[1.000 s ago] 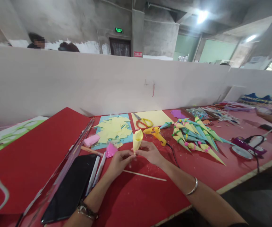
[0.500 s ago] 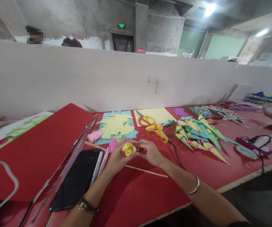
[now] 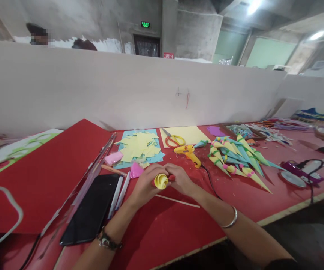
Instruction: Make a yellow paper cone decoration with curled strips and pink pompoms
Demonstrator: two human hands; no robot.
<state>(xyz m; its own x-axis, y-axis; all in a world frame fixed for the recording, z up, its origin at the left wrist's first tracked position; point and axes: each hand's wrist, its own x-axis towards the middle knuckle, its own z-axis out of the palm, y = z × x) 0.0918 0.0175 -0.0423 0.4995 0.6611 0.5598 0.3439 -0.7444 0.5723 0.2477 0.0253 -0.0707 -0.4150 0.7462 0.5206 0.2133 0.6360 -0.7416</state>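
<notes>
A rolled yellow paper point(image 3: 161, 181), its spiral end turned up toward me, is gripped in my left hand point(image 3: 145, 185), whose fingers wrap round its side and far edge. Curled in from the right, my right hand point(image 3: 182, 180) meets it with bent fingertips at the roll's far side; where they press is partly hidden. Below the hands a thin pale stick point(image 3: 179, 201) lies on the red tabletop point(image 3: 162, 232). Just beyond them is a yellow glue gun point(image 3: 188, 153) with a black cord. A bright pink piece point(image 3: 136, 170) lies close to my left hand.
Yellow paper pieces point(image 3: 139, 146) lie on blue sheets. Scissors point(image 3: 174, 138) rest on a cream sheet point(image 3: 191, 135). Finished-looking paper cones point(image 3: 235, 153) are heaped at right, near a purple device point(image 3: 301, 172). A black phone point(image 3: 91, 210) and white pens point(image 3: 119, 195) lie left. A white partition point(image 3: 122, 90) stands behind.
Both hands have shifted slightly right with the yellow roll. Its spiral end now looks tighter and narrower, and my hands are closer together.
</notes>
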